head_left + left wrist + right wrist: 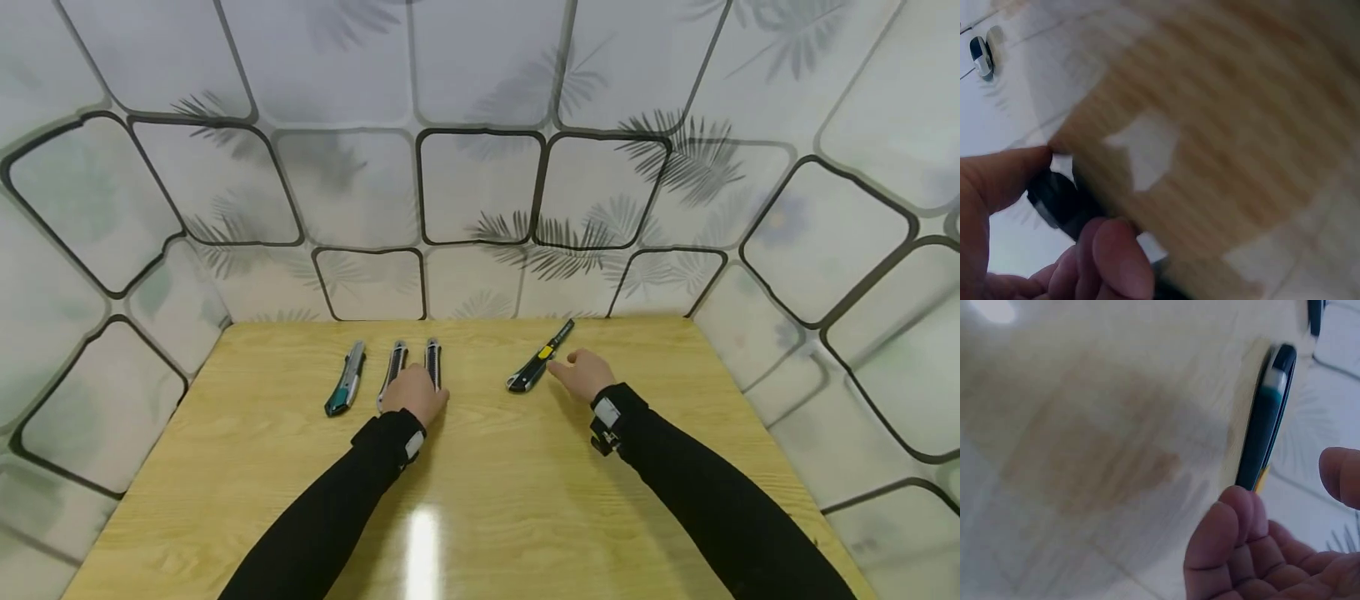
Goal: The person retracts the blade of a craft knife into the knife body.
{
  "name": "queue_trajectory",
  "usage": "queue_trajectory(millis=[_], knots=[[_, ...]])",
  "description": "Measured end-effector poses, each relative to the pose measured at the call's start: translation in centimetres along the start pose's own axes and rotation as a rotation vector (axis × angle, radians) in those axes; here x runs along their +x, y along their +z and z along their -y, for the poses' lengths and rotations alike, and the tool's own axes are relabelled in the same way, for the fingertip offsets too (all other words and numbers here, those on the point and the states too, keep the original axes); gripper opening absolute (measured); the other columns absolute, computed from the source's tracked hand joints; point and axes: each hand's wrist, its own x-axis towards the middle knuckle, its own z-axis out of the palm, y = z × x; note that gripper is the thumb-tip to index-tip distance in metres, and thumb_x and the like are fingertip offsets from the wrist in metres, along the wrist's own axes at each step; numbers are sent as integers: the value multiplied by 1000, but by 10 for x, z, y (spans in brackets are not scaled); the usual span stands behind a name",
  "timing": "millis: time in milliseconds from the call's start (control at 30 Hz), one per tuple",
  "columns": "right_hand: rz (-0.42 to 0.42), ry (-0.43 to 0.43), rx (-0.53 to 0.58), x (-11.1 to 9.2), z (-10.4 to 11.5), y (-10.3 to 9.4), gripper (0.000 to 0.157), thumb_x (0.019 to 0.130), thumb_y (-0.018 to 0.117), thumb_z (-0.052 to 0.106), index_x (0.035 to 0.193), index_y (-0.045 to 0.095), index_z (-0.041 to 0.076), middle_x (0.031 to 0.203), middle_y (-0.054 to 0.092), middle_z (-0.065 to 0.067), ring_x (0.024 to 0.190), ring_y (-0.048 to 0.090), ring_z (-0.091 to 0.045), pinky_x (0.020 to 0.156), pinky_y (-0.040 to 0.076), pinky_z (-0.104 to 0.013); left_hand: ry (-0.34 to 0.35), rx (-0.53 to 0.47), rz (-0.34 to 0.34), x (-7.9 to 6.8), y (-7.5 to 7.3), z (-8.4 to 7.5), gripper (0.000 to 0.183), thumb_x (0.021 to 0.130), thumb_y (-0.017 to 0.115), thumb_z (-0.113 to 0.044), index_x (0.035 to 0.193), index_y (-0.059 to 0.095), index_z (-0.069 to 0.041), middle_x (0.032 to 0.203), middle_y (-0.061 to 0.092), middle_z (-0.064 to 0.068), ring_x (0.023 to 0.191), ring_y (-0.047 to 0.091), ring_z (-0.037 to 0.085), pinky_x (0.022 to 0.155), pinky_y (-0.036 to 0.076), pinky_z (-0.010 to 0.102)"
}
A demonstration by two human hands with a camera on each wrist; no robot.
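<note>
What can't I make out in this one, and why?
Head view: near end of the third knife from left, covered by the left hand.
Left wrist view: details of the dark object, blurred, partly behind fingers.
Right wrist view: one end of the yellow-marked knife, behind right-hand fingers; a dark item, cut off by the top edge.

free: gap between 2 grey cutters and black cutter | obstacle: wall just past its tip
</note>
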Motion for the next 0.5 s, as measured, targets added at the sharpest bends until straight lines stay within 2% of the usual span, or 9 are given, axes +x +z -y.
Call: queue_trajectory(millis=[67, 133, 200, 233, 300, 333, 400, 433, 500], knots=[[-9, 34, -38, 13, 4, 4, 63, 110, 53, 48, 101, 71, -11, 89, 71, -25, 82, 68, -37, 80, 56, -44, 7, 58, -11, -7, -3, -3, 61, 98, 79, -43, 126, 65, 10, 87, 71, 18, 60, 62, 25, 54, 52, 38], [-23, 74, -68, 24, 8, 9, 67, 108, 53, 56, 73, 64, 0, 64, 56, -10, 61, 56, -24, 63, 47, -35, 39, 101, -27, -16, -7, -10, 72, 98, 78, -49, 135, 61, 10, 104, 72, 23, 63, 63, 26, 56, 53, 38], [-24, 129, -88, 32, 12, 14, 68, 106, 55, 62, 65, 53, 8, 58, 41, -2, 52, 41, -17, 55, 34, -30, 86, 122, -38, -26, -12, -20, 79, 98, 76, -54, 142, 57, 9, 121, 69, 26, 72, 66, 29, 62, 55, 40], [-29, 148, -112, 34, 14, 17, 70, 104, 56, 65, 71, 60, 3, 60, 45, -3, 52, 42, -16, 53, 34, -29, 117, 115, -39, -30, -15, -25, 79, 98, 74, -55, 143, 56, 8, 127, 67, 26, 76, 67, 31, 64, 56, 41], [-25, 179, -156, 35, 21, 20, 74, 101, 60, 67, 96, 69, -6, 72, 59, -10, 56, 50, -18, 51, 37, -29, 177, 77, -38, -39, -19, -34, 76, 99, 74, -54, 143, 57, 6, 127, 67, 26, 82, 69, 32, 69, 58, 41], [-13, 189, -183, 36, 24, 21, 78, 101, 61, 68, 113, 68, -9, 82, 66, -15, 60, 55, -20, 52, 39, -30, 202, 56, -32, -43, -21, -38, 74, 100, 73, -54, 142, 57, 5, 126, 67, 25, 84, 69, 32, 70, 58, 41], [6, 213, -197, 36, 31, 22, 85, 98, 65, 65, 136, 60, -10, 101, 74, -21, 70, 64, -24, 57, 45, -33, 252, 40, -32, -48, -23, -42, 72, 99, 74, -52, 140, 59, 5, 122, 69, 23, 85, 70, 31, 72, 59, 40], [21, 211, -200, 36, 34, 22, 86, 98, 67, 62, 142, 56, -11, 105, 73, -22, 73, 65, -25, 59, 47, -34, 268, 32, -29, -50, -24, -43, 70, 99, 75, -52, 138, 60, 4, 118, 69, 22, 84, 69, 30, 71, 59, 39], [53, 195, -187, 39, 39, 20, 70, 97, 70, 54, 129, 66, -9, 98, 74, -18, 72, 63, -24, 62, 46, -34, 290, 23, -33, -52, -24, -44, 68, 98, 76, -51, 136, 61, 4, 114, 70, 20, 85, 69, 29, 72, 59, 38]])
